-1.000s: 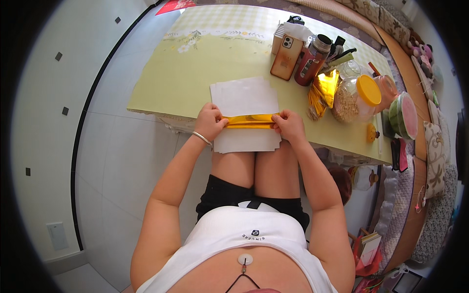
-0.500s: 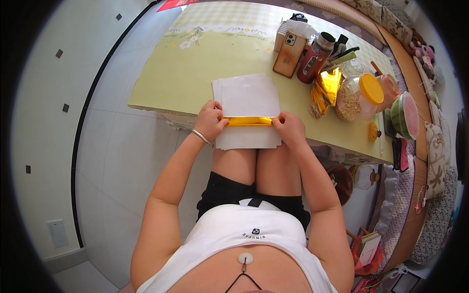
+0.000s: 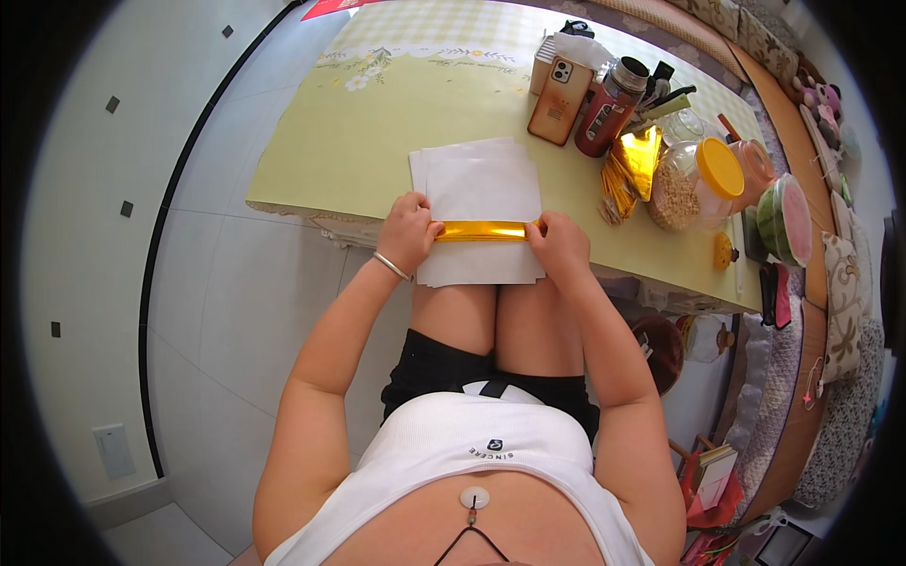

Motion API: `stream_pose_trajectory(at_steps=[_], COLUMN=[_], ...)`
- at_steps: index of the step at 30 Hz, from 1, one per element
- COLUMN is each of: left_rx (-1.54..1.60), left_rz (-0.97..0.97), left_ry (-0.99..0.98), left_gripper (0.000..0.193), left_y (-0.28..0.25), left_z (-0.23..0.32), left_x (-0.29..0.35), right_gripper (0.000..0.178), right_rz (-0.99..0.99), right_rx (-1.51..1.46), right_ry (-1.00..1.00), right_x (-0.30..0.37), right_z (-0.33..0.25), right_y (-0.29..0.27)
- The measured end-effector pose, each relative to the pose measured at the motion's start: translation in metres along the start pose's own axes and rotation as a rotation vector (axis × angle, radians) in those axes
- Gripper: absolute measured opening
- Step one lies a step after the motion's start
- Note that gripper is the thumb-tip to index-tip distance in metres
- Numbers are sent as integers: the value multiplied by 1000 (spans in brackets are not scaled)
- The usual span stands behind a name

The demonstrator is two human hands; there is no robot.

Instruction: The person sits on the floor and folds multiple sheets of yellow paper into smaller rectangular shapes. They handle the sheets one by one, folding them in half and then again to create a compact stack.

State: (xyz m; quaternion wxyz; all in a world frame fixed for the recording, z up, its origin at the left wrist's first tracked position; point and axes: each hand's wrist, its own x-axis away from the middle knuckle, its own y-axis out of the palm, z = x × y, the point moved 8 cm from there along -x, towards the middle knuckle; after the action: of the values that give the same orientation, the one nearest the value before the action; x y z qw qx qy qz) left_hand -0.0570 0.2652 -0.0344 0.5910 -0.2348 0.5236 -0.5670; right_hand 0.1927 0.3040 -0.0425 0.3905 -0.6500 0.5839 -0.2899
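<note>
A narrow folded strip of shiny gold foil paper [image 3: 481, 231] lies across a stack of white paper sheets [image 3: 481, 184]. My left hand [image 3: 408, 232] pinches the strip's left end, and my right hand [image 3: 560, 247] pinches its right end. Both hands are closed, with the strip level and straight between them. The white sheets lie slightly fanned at the table's near edge and jut out over my lap.
The table [image 3: 321, 160] has a light green floral cover. At its right stand a phone [image 3: 561, 101], a dark red bottle [image 3: 612, 108], folded gold foil pieces [image 3: 632, 170], a yellow-lidded jar [image 3: 684, 193] and a watermelon-patterned container [image 3: 781, 223]. A basket [image 3: 659, 354] sits below the table.
The gold strip looks flatter and more even along its length. Both hands keep their grip at its ends and have barely moved.
</note>
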Motion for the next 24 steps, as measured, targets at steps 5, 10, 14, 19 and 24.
stream_pose_trajectory(at_steps=[5, 10, 14, 19, 24], left_rx=[37, 126, 177, 116, 2], left_rz=[44, 96, 108, 52, -18], left_ry=[63, 89, 53, 7, 3], left_gripper=[24, 25, 24, 22, 21], left_y=[-1, -12, -12, -5, -1], left_z=[3, 5, 0, -2, 0], left_x=[3, 8, 11, 8, 5], right_gripper=[24, 23, 23, 23, 24], right_rz=[-4, 13, 4, 2, 16], right_rx=[-8, 7, 19, 30, 28], right_ry=[-8, -27, -25, -41, -52], right_x=[0, 0, 0, -1, 0], right_z=[2, 1, 0, 2, -1], right_y=[0, 1, 2, 2, 1])
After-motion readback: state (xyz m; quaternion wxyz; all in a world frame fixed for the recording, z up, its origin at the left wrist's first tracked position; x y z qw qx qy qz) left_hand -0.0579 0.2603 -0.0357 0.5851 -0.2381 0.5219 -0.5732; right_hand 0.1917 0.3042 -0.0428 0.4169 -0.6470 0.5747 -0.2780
